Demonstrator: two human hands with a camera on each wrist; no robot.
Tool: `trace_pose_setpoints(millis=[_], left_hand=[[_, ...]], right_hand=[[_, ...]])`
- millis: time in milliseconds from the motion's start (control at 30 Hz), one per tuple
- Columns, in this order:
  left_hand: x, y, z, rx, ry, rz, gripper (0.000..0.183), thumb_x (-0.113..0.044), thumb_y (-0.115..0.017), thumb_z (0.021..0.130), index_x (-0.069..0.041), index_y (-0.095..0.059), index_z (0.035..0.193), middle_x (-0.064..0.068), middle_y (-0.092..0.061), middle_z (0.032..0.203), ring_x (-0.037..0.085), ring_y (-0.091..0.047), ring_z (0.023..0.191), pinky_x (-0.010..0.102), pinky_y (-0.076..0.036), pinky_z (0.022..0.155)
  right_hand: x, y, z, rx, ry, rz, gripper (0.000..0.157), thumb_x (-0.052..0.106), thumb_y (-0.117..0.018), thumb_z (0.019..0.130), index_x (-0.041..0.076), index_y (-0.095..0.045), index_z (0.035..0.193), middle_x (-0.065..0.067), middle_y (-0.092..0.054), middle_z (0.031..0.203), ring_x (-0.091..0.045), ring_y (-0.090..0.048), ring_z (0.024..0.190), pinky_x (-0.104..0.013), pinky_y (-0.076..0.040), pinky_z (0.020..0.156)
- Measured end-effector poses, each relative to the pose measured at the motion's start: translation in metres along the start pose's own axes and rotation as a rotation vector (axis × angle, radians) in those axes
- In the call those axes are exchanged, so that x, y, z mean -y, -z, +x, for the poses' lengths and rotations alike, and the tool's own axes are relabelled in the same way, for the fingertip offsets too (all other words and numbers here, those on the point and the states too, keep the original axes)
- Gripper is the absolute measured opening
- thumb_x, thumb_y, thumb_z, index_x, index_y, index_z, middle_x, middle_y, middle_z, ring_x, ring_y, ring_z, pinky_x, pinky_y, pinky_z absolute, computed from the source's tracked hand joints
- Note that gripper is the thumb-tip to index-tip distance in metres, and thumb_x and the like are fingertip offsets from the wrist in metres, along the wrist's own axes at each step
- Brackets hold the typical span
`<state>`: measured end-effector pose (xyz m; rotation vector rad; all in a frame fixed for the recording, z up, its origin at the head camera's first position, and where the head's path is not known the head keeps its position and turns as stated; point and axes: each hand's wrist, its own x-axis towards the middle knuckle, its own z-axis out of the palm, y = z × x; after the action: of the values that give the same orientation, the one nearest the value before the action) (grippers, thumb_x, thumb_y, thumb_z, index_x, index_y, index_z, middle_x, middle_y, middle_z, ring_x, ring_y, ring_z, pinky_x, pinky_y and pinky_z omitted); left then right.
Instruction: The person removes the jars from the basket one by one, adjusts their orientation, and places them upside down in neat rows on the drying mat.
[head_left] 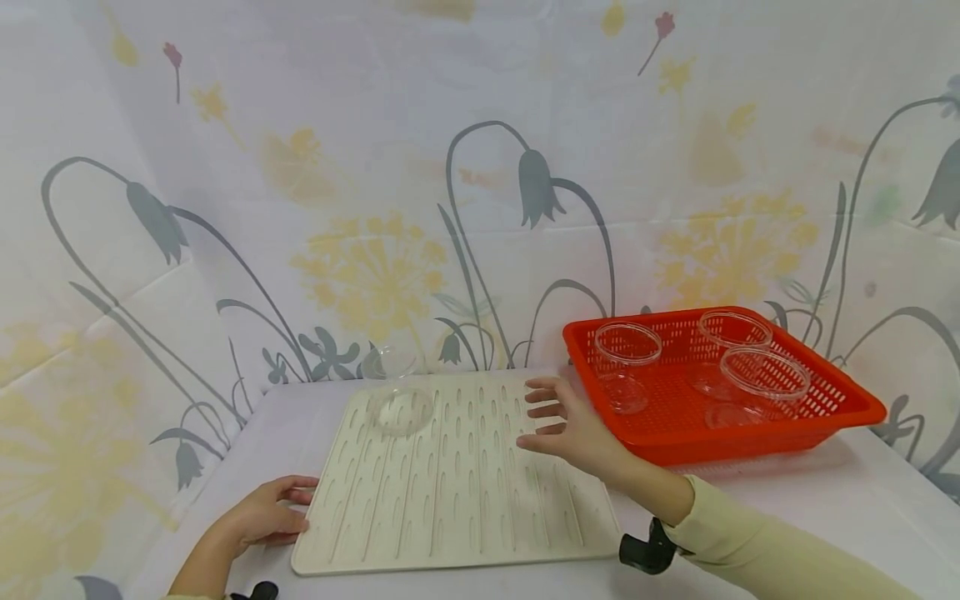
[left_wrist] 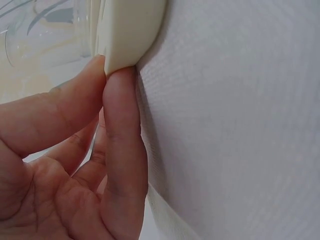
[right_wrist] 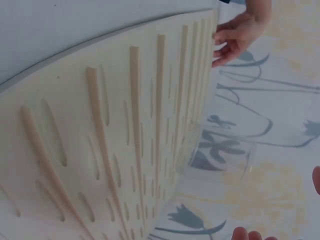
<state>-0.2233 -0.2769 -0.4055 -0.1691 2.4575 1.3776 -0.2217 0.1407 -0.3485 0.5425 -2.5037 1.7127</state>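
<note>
A cream ridged drying mat lies on the table. My left hand is at its left edge. In the left wrist view, the thumb and forefinger pinch the mat's rim. A clear glass jar stands on the back left of the mat, apparently mouth down; the right wrist view also shows this see-through jar. Over the mat's right side my right hand hovers with fingers and thumb spread, holding nothing. In the right wrist view only some fingertips appear at the border.
Right of the mat stands a red perforated plastic basket. Three clear glass jars stand in it: a left one, a back one and a front right one. A flower-printed cloth hangs behind the white-covered table.
</note>
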Motion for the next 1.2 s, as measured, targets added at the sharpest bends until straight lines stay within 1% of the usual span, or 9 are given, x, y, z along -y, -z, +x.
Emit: trace_pose_setpoints(millis=[233,533,733,833,967,1100,1200], left_hand=[[0.000,0.000,0.000,-0.008,-0.002,0.006,0.060,0.010,-0.069,0.073,0.009,-0.045,0.128,0.013,-0.051,0.102,0.020,-0.056,0.073,0.033,-0.053,0.063],[0.003,0.001,-0.001,0.005,-0.027,-0.018,0.060,0.011,-0.070,0.072,0.009,-0.045,0.127,0.014,-0.050,0.103,0.019,-0.055,0.074,0.033,-0.053,0.064],[0.006,0.002,0.002,0.005,-0.021,-0.041,0.062,0.011,-0.070,0.072,0.009,-0.044,0.128,0.014,-0.049,0.103,0.020,-0.056,0.074,0.033,-0.053,0.065],[0.007,0.003,0.003,0.021,-0.028,-0.051,0.063,0.010,-0.071,0.072,0.010,-0.044,0.129,0.014,-0.049,0.103,0.019,-0.056,0.074,0.033,-0.054,0.065],[0.009,0.006,0.004,0.061,-0.046,-0.072,0.064,0.009,-0.071,0.073,0.011,-0.041,0.129,0.014,-0.050,0.104,0.019,-0.058,0.075,0.034,-0.054,0.066],[0.009,0.009,0.004,0.090,-0.053,-0.085,0.066,0.008,-0.072,0.073,0.012,-0.040,0.130,0.014,-0.051,0.104,0.019,-0.058,0.076,0.033,-0.054,0.067],[0.009,0.009,0.004,0.101,-0.051,-0.090,0.066,0.008,-0.072,0.073,0.012,-0.039,0.130,0.014,-0.051,0.104,0.019,-0.059,0.076,0.033,-0.054,0.067]], right_hand=[[0.002,0.022,-0.005,-0.013,-0.016,0.013,0.067,0.012,-0.076,0.077,0.007,-0.038,0.132,-0.018,-0.048,0.125,-0.034,-0.051,0.110,-0.042,-0.048,0.086],[0.001,0.049,-0.007,-0.070,-0.024,-0.044,0.064,0.017,-0.076,0.078,0.008,-0.040,0.130,-0.014,-0.048,0.124,-0.034,-0.051,0.110,-0.043,-0.047,0.087],[0.004,0.070,-0.009,-0.089,-0.044,-0.040,0.065,0.018,-0.074,0.080,0.006,-0.037,0.132,-0.020,-0.046,0.127,-0.038,-0.049,0.113,-0.044,-0.049,0.084],[0.008,0.081,-0.009,-0.088,-0.057,-0.009,0.066,0.018,-0.073,0.081,0.006,-0.035,0.134,-0.021,-0.045,0.127,-0.039,-0.048,0.114,-0.045,-0.050,0.083],[0.012,0.094,-0.007,-0.086,-0.080,0.010,0.067,0.020,-0.071,0.083,0.006,-0.032,0.136,-0.020,-0.044,0.129,-0.039,-0.046,0.116,-0.043,-0.050,0.082],[0.014,0.104,-0.004,-0.086,-0.095,0.002,0.069,0.022,-0.070,0.084,0.004,-0.030,0.137,-0.021,-0.043,0.131,-0.037,-0.045,0.117,-0.043,-0.048,0.086],[0.015,0.111,-0.001,-0.084,-0.106,0.005,0.069,0.022,-0.069,0.085,0.003,-0.029,0.138,-0.021,-0.040,0.132,-0.037,-0.044,0.118,-0.046,-0.045,0.089]])
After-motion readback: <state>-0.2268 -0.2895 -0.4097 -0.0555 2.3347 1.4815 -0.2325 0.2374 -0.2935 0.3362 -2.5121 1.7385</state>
